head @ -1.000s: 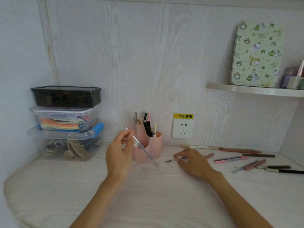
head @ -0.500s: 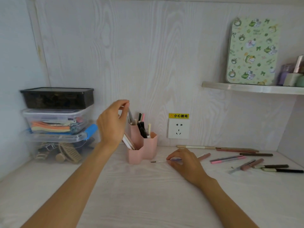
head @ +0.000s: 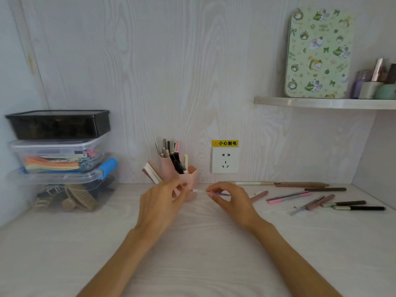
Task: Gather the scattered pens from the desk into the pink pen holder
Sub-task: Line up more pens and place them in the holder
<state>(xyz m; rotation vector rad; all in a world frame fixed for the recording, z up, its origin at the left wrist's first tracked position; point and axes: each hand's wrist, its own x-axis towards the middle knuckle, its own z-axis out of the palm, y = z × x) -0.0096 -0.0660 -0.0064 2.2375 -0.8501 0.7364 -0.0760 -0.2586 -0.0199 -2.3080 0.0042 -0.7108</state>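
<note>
Far left: stacked storage boxes (head: 60, 151) against the wall, a dark-lidded one on top of two clear ones; no legible writing on them.

Left hand (head: 159, 202): half a second ago it was raised at the rim of the pink pen holder (head: 188, 183), a pen pinched in it. It has since been lowered and is now seen in front of the holder's base, fingers loosely curled; no pen is visible in it. The earlier pen is judged to have been dropped in, since the holder's back compartment is packed with upright pens. Whether the fingertips already touch the next pen cannot be told, owing to blur.

Holder: stood at the back of the desk (head: 192, 254), close to the wall, partly masked by the left hand.

Between the hands: a slim pen with a purple barrel (head: 212, 192) is held level above the desk, its white tip directed at the left hand.

Right hand (head: 230, 199): earlier pressed down on this pen on the desk; now the pen is pinched between thumb and fingertips and has been lifted. A hand-to-hand pass is judged to be under way.

Right: scattered pens (head: 289, 197) lie on the desk, so much of the task is left.

Writing: a yellow label (head: 225, 143) over the wall socket (head: 225, 160) reads "小心触电". A green patterned tin (head: 318, 54) on the shelf (head: 321, 103) carries small print, too blurred to be read with certainty.
</note>
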